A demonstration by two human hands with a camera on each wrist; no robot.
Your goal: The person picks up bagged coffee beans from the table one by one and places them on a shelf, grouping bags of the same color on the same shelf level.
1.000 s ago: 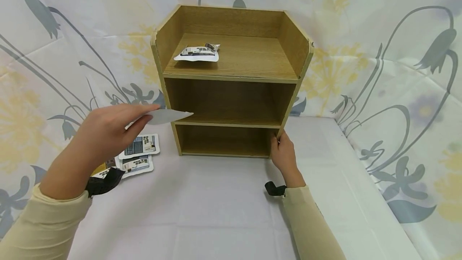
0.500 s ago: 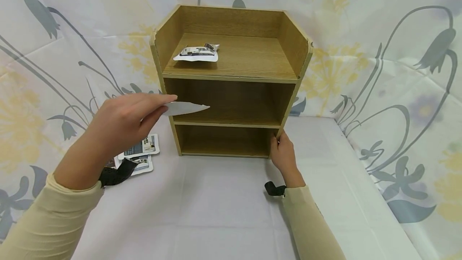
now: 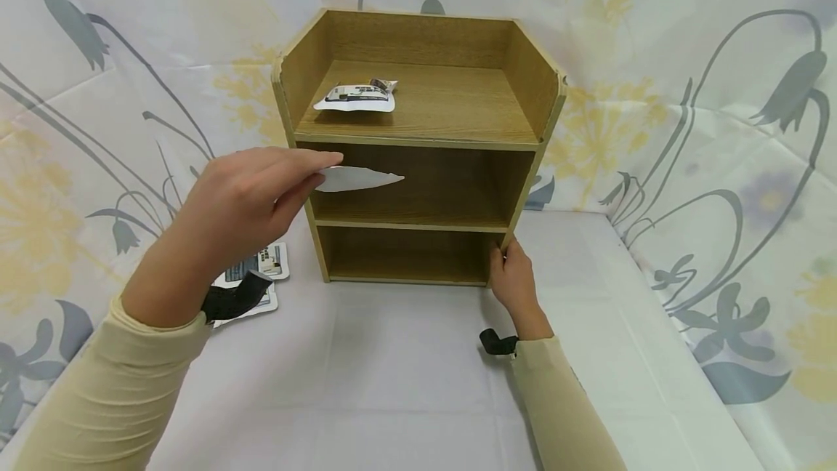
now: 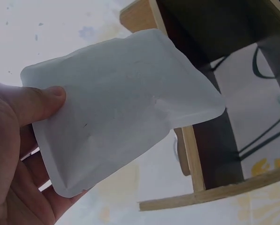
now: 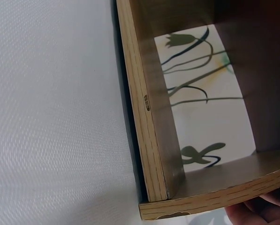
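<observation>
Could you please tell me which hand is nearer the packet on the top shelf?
Left. In the head view, the left hand is lower left of the packet; the right hand, gripping the cabinet, is farther off to the lower right.

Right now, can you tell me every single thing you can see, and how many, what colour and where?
Shelf unit: one, wood brown, standing on the table
Held packet: one, white on the side showing, in front of the middle compartment
Shelf packet: at least one, white with dark print, top level, left
Table packets: at least two, white and blue-grey, left of the shelf unit
Table: one, white covering, below
Backdrop: white with grey and yellow flowers, behind
Wrist pieces: two, black, one per wrist
Sleeves: two, cream, on the arms
Left grip: one, bare, pinching the held packet
Right grip: one, bare, holding the shelf unit's lower right side
</observation>
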